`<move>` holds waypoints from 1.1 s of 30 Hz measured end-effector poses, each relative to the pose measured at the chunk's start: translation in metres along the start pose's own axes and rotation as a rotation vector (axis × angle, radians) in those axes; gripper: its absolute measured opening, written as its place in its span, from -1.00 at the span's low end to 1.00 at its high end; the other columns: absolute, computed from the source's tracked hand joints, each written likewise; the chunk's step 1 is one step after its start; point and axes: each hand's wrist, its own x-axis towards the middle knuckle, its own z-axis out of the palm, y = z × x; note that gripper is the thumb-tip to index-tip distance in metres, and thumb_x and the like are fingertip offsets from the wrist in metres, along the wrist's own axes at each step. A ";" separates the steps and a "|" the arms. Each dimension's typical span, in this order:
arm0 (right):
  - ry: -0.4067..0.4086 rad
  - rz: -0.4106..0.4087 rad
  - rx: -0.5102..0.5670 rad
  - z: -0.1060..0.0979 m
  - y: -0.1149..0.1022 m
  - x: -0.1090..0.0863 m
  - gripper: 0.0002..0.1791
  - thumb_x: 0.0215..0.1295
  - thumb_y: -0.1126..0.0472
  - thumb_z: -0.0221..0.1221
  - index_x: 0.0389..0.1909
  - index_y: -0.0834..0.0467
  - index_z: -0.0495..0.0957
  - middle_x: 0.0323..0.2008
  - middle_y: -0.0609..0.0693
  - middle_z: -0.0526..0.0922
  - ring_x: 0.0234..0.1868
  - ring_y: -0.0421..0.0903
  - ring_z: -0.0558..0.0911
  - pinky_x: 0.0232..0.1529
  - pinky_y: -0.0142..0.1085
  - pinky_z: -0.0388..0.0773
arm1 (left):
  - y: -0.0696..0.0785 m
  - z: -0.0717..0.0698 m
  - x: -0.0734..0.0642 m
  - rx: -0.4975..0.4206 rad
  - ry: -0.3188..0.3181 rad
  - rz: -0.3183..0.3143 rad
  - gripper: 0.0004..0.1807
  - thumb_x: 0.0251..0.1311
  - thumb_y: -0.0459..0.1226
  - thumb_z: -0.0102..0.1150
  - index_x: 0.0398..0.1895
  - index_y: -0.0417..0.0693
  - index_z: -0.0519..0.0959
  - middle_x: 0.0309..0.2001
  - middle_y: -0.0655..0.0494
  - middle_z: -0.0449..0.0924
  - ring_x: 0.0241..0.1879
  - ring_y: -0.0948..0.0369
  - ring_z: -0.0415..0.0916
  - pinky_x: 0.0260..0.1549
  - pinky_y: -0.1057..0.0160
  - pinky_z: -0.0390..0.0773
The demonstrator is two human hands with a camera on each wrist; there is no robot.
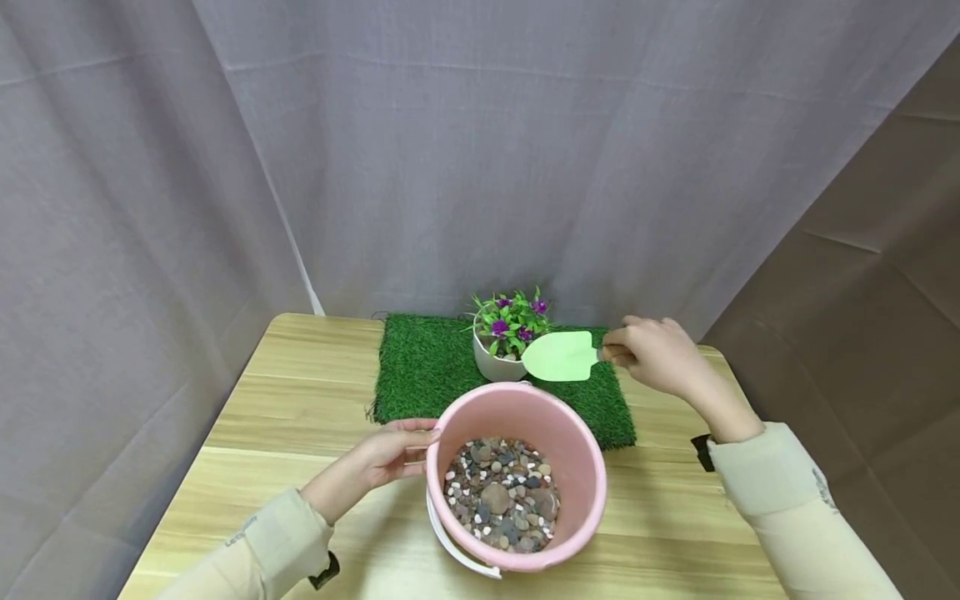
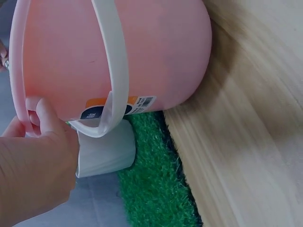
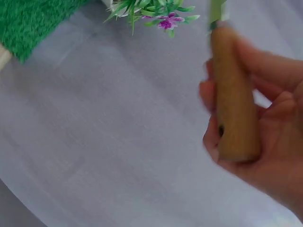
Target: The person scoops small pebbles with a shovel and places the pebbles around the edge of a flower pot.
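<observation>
A pink bucket (image 1: 587,467) with pebbles (image 1: 498,496) over its bottom stands at the front of the table. My left hand (image 1: 393,454) grips the bucket's left rim, thumb on top and fingers against the outer wall; the left wrist view shows this hand (image 2: 42,142) pinching the rim. In my right hand (image 1: 660,354) is a garden trowel (image 1: 561,357) with a pale green blade, raised over the mat and pointing left. Its wooden handle (image 3: 234,99) lies in the curled fingers in the right wrist view. The blade tip overlaps the flowerpot (image 1: 495,365) in the head view.
Behind the bucket, the white pot holds a plant with purple flowers (image 1: 510,321) on an artificial grass mat (image 1: 423,367). The bucket's white handle (image 1: 457,546) hangs down at its front left. Grey curtains (image 1: 487,167) stand behind the wooden table (image 1: 300,400).
</observation>
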 end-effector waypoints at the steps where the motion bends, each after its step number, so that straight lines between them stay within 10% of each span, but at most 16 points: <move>1: 0.002 -0.021 0.031 -0.001 0.000 -0.002 -0.89 0.14 0.31 0.25 -0.31 0.08 0.68 -0.41 -0.03 0.61 -0.40 -0.12 0.53 -0.45 -0.19 0.45 | 0.000 0.000 0.000 -0.009 -0.010 0.000 -0.48 0.27 -0.36 0.06 0.26 -0.38 0.24 -0.31 0.16 0.63 -0.30 0.32 0.59 -0.09 0.32 0.68; 13: 0.046 -0.168 0.120 0.011 -0.018 -0.017 -0.82 0.04 0.30 0.33 -0.27 0.09 0.69 -0.43 -0.13 0.58 -0.46 -0.29 0.49 -0.39 -0.31 0.46 | 0.007 -0.009 -0.007 -0.062 -0.080 -0.019 -0.69 0.36 -0.28 -0.05 0.11 -0.17 0.47 -0.23 0.20 0.61 -0.22 0.29 0.60 -0.06 0.31 0.68; 26: -0.069 -0.285 0.084 0.050 -0.051 -0.017 -0.82 -0.04 0.29 0.36 -0.45 -0.06 0.63 -0.51 -0.20 0.49 -0.47 -0.29 0.42 -0.44 -0.48 0.16 | 0.017 -0.009 -0.015 0.073 -0.103 -0.029 -0.47 0.34 -0.39 -0.14 0.34 -0.42 0.13 -0.14 0.09 0.56 -0.10 0.23 0.58 0.09 0.18 0.60; 33: -0.086 -0.335 0.049 0.072 -0.066 -0.017 -0.91 -0.02 0.25 0.34 -0.48 0.00 0.65 -0.49 -0.15 0.52 -0.47 -0.22 0.48 -0.45 -0.46 0.14 | 0.016 -0.004 -0.015 0.083 0.003 -0.010 -0.47 0.28 -0.39 0.00 0.28 -0.45 0.23 -0.05 -0.15 0.60 -0.20 0.24 0.62 0.03 0.16 0.64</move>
